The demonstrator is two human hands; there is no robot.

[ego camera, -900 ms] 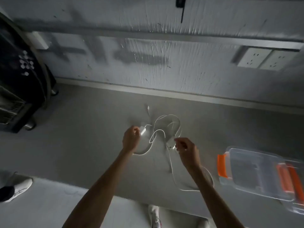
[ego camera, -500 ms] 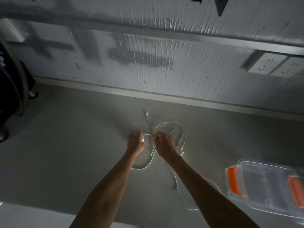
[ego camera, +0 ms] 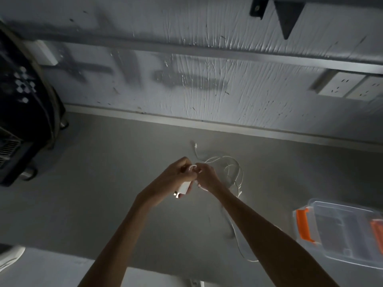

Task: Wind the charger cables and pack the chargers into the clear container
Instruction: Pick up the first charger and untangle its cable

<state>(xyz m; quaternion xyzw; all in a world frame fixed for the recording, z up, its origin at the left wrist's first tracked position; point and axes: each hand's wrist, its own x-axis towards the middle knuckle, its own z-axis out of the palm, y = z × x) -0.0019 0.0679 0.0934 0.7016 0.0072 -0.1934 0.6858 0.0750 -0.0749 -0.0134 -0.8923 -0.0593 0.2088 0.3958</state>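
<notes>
Charger (ego camera: pixel 184 188), on the desk (ego camera: pixel 103 183) a moment ago, is now lifted in the left hand (ego camera: pixel 174 179), fingers curled round its white body. The right hand (ego camera: pixel 207 177) has closed in from 3 o'clock and pinches a first loop of cable (ego camera: pixel 223 157) against it. Slack cable trails toward 2 o'clock. The clear container (ego camera: pixel 339 230) waits at 4 o'clock. Winding looks barely begun.

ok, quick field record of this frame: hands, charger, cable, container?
left hand: grips the white charger
right hand: fingers pinch the cable right next to the charger
cable: mostly loose loops lying on the grey surface, beyond and to the right of the hands
clear container: on the surface to the right, orange latches, apart from both hands; contents unclear
task state: winding barely begun, nothing visibly packed
</notes>
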